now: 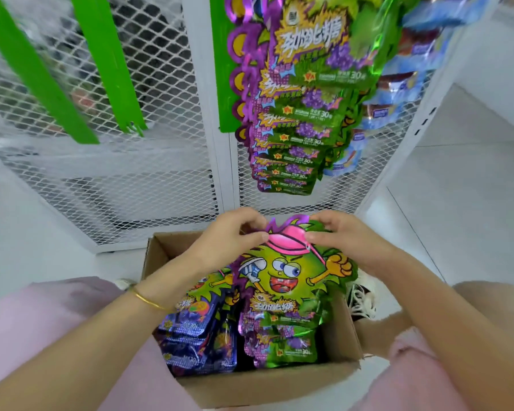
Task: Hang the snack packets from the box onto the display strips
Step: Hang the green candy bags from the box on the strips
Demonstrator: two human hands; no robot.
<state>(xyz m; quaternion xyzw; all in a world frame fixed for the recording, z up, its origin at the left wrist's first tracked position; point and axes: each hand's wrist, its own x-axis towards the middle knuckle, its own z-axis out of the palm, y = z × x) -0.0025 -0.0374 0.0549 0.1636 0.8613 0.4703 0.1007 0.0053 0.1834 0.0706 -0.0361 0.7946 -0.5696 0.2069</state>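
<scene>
A green and purple snack packet (288,277) with a cartoon face stands upright over the cardboard box (258,387). My left hand (232,235) pinches its top edge on the left and my right hand (336,235) pinches the top on the right. Inside the box lie more green packets (282,345) and blue-purple packets (196,342). On the mesh rack, a green display strip (224,84) carries a column of several matching green packets (306,93). Two bare green strips (33,69) (110,63) hang to the left.
The white mesh rack (149,173) stands right behind the box. Blue packets (398,96) hang at the right of the green column. My knees in pink fabric flank the box, and a white laced shoe (361,295) sits at its right. White floor lies on both sides.
</scene>
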